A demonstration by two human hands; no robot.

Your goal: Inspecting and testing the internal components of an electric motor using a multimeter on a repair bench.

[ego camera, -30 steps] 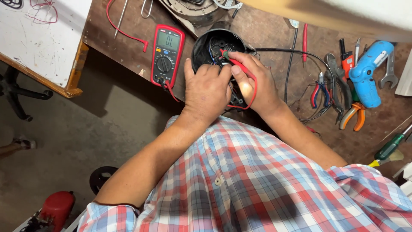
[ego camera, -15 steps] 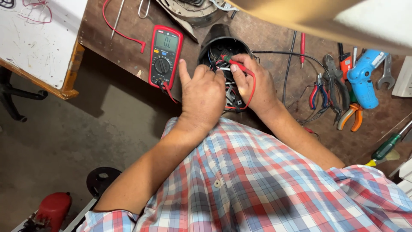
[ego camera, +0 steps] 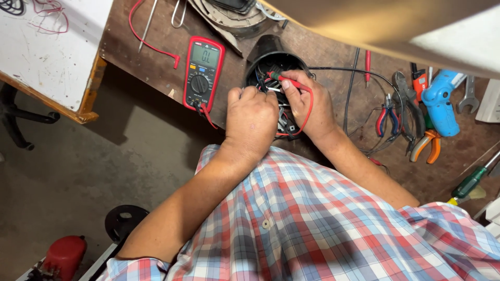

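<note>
A round black housing full of wires stands on the brown workbench. My right hand pinches a red test probe, its tip pointed into the housing, and the red lead loops back around my fingers. My left hand is closed over the housing's near rim; what its fingers hold is hidden, possibly the other probe. A red-cased multimeter lies just left of the housing with its display lit and its leads running toward my hands.
Pliers, orange-handled cutters, a blue power tool and a wrench lie on the right of the bench. A green screwdriver lies at the right edge. A white board stands left, a red can on the floor.
My left hand has slid a little up and over the housing's rim. The right hand still holds the red probe in nearly the same place.
</note>
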